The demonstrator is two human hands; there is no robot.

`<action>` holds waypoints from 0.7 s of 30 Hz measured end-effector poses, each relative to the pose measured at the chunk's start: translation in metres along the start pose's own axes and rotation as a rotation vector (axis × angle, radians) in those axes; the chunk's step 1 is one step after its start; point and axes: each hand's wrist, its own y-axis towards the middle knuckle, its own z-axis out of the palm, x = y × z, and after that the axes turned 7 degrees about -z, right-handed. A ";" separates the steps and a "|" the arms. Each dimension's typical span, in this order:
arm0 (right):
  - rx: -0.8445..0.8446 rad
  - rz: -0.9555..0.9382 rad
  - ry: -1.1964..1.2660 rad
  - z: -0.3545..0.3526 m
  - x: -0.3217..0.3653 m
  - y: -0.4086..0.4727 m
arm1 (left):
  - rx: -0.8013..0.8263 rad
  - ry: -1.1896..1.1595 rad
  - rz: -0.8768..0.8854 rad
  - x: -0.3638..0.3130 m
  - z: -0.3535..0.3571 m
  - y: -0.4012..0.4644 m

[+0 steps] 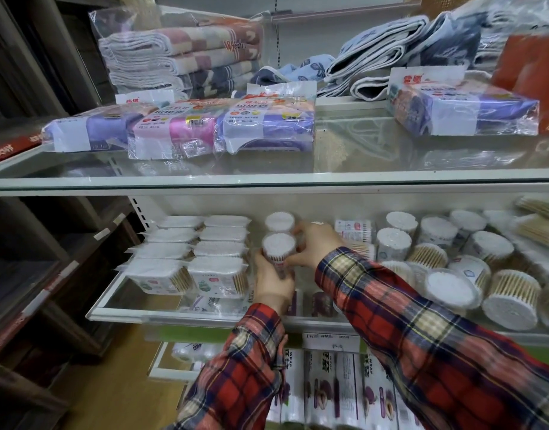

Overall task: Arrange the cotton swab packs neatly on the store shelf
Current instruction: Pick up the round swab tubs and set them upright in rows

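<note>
Two hands (274, 280) (313, 246) – round, perhaps plastic-wrapped pack (278, 248).

Sleeves (422, 330) red, yellow, dark blue checks. Swab tubs (278, 243) white on top. Towels (180, 57) pink, grey blocks. Bag packs (267, 125) purple, pink.

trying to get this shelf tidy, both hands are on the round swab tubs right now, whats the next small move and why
Probably set the front round tub, which the left hand grips, upright just in front of the rear tub that the right hand steadies. That continues a column beside the neat square packs, while tubs on the right lie tipped.
</note>
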 end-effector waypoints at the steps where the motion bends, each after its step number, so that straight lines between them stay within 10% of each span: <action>1: -0.008 -0.001 -0.002 0.000 0.000 0.000 | -0.009 0.001 0.006 0.000 0.001 0.001; 21: -0.166 0.084 0.191 -0.052 -0.019 -0.046 | 0.138 -0.122 0.031 0.014 0.005 -0.037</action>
